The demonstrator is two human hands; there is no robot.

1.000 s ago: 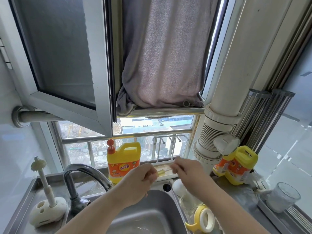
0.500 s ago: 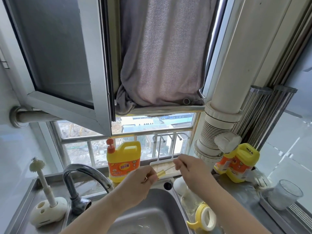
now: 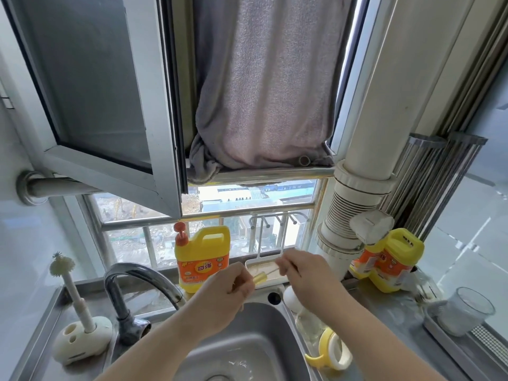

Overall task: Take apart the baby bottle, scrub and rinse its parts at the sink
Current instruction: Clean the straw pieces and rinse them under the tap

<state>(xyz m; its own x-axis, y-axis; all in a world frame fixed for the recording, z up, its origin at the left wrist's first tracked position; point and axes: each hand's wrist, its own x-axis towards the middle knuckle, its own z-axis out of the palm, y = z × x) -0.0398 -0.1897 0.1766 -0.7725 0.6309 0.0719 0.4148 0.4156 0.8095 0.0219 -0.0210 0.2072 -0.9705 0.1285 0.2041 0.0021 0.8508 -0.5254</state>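
Above the back rim of the steel sink, my left hand pinches a small yellow straw piece of the baby bottle. My right hand pinches a thin straw brush whose tip points into that yellow piece. The clear bottle body lies on the counter right of the sink, with its yellow handled collar beside it and a white teat-like part behind. A white bottle brush stands in its holder at the left.
The tap arches over the sink's left side. A yellow detergent jug stands behind the sink, a second jug at the right by the white pipe. A glass jar sits on a tray at far right. An open window sash hangs overhead.
Both hands have stayed above the sink's back rim. My right hand has drawn slightly away from the left, pulling the thin brush out of the yellow piece a little.
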